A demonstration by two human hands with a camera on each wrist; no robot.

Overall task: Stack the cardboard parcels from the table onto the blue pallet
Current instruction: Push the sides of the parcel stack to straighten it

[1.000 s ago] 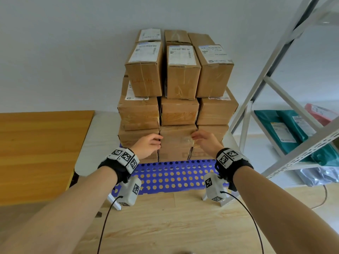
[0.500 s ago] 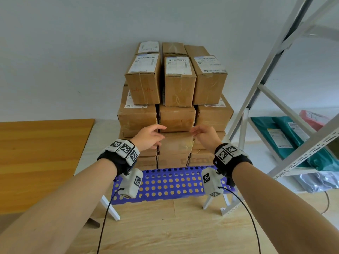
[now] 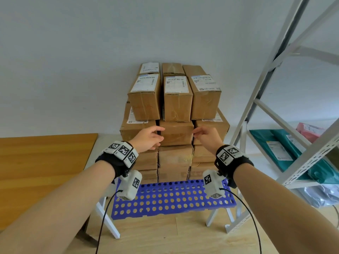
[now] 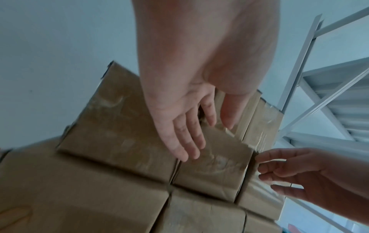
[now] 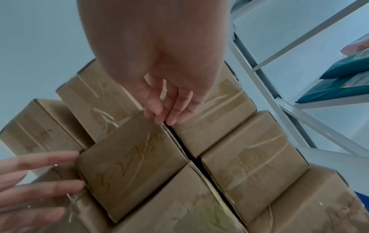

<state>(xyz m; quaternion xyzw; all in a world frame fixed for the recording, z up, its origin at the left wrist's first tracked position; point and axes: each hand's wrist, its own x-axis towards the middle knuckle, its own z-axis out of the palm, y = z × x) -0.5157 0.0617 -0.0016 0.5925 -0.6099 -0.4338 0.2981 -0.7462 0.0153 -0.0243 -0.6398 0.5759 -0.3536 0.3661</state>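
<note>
Brown cardboard parcels [image 3: 176, 99] stand several tiers high at the back of the blue perforated pallet [image 3: 172, 200]. Both hands are raised to the middle parcel [image 3: 176, 133] of the second tier from the top. My left hand [image 3: 150, 136] has straight fingers at that parcel's left edge and holds nothing. My right hand [image 3: 205, 134] has its fingertips at the gap on the parcel's right edge. In the right wrist view this parcel [image 5: 131, 165] carries orange scribble, with the right hand [image 5: 165, 100] above it. The left wrist view shows the left hand [image 4: 191, 126] flat before the parcel fronts.
A wooden table top [image 3: 36, 171] lies to the left. A white metal rack [image 3: 275, 107] stands to the right with teal mailer bags [image 3: 286, 149] on its shelf. The pallet's front strip is bare, above white legs [image 3: 108, 222] and a wood floor.
Both hands have risen from a lower tier of the stack to the second tier from the top and now flank its middle parcel. The head view has tilted, so the stack sits lower in frame.
</note>
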